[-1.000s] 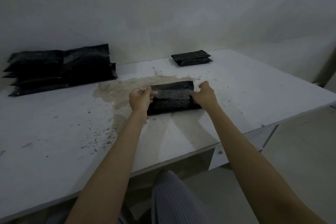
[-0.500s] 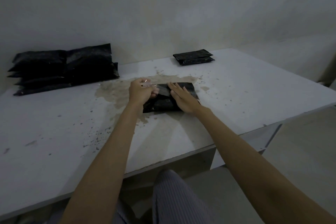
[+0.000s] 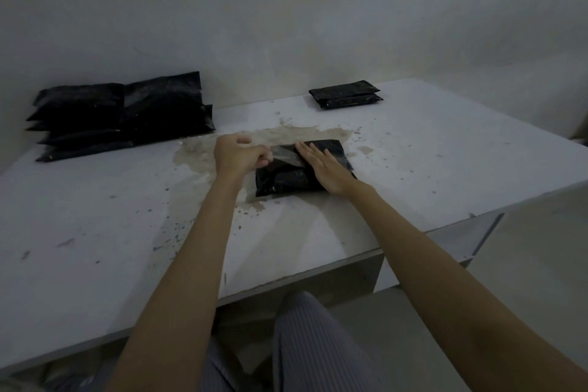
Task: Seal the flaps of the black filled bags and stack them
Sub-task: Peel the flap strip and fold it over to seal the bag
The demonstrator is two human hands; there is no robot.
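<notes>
Sealing a black bag on the stained desk

The black bag (image 3: 286, 177) lies on the desk (image 3: 445, 149), over a brown stain (image 3: 197, 156). The right hand (image 3: 324, 169) presses flat on it, fingers straight, grip released; the left hand (image 3: 237, 153) pinches a pale strip (image 3: 284, 154) at the bag's left end. Far left sits a pile of bags (image 3: 121, 114); far right, a small stack (image 3: 346, 94).

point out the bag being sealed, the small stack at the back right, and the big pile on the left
bag being sealed (image 3: 283, 180), head view, on its glossy front face
small stack (image 3: 345, 94), head view, on the top bag's upper face
big pile (image 3: 127, 111), head view, on the middle of the heaped bags
</notes>
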